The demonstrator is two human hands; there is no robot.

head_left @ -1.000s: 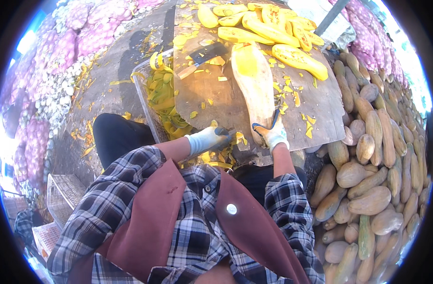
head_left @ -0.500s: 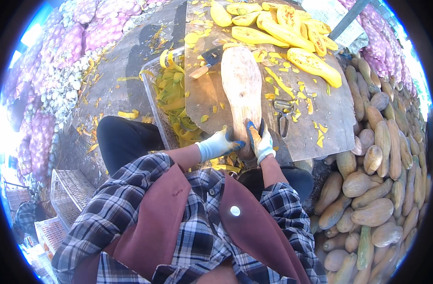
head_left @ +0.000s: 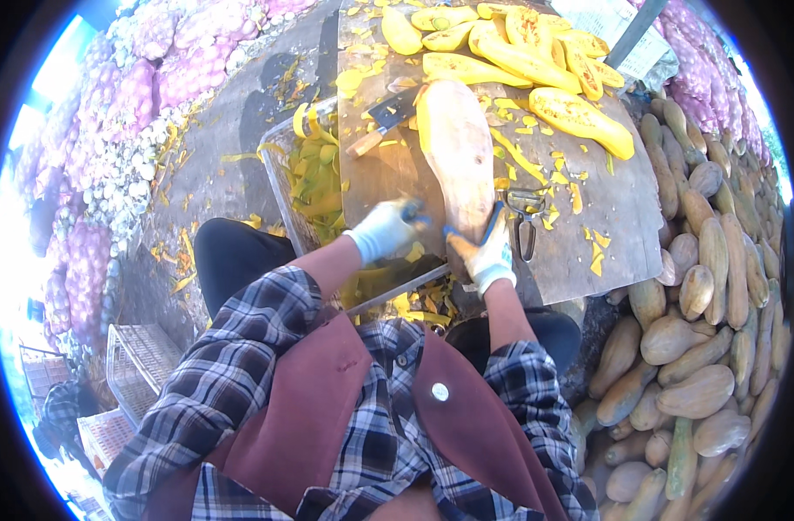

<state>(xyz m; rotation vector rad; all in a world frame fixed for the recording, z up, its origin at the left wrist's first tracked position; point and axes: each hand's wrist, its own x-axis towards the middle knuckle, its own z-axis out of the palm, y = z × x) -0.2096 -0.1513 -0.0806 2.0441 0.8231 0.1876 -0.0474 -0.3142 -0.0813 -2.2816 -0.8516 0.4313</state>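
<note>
A long pale-tan squash point(head_left: 458, 143) lies on the wooden board, its thick end away from me and a bit of yellow flesh showing at that end's left edge. My right hand point(head_left: 488, 252), in a white glove with blue-and-orange fingers, grips the squash's narrow near end. Apart from the squash, to its left, is my left hand point(head_left: 382, 230), gloved alike; motion blurs its fingers. Left of the squash's thick end rests a cleaver point(head_left: 392, 109) with a wooden handle. A metal Y-shaped peeler point(head_left: 526, 221) lies to the right of the squash.
Peeled yellow squash halves point(head_left: 536, 52) are heaped at the board's far side. A crate point(head_left: 280, 187) of peelings stands against the board's left edge. Scraps dot the board point(head_left: 614, 234). Many unpeeled squashes point(head_left: 684, 391) pile up at right; net sacks point(head_left: 188, 69) stand far left.
My left hand has let go of the squash's near end and moved up and left. The squash has shifted slightly right and tilted, with my right hand still on it.
</note>
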